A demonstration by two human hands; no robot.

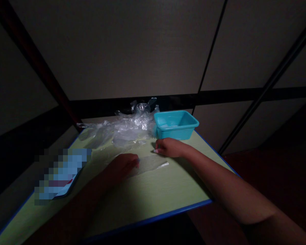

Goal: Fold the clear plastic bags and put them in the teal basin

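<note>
A flat clear plastic bag (151, 164) lies on the table in front of me. Its left end is under the closed fingers of my left hand (124, 165), which look pinched on it. My right hand (169, 147) hovers or rests just beyond the bag, close to the front of a turquoise plastic basin (177, 132). Its fingers are curled together, with a small whitish spot at the tips; whether that is a nail or a held thing I cannot tell. Behind my left hand lies a loose heap of crumpled clear plastic bags (135, 127), touching the basin's left side.
The pale yellow-green table (153, 200) has a blue edge. A flat tablet-like object (66, 173), its screen blurred out, lies at the left edge. Large panelled doors or a wall (132, 51) stand right behind the table. A dark reddish floor (265, 166) shows at the right.
</note>
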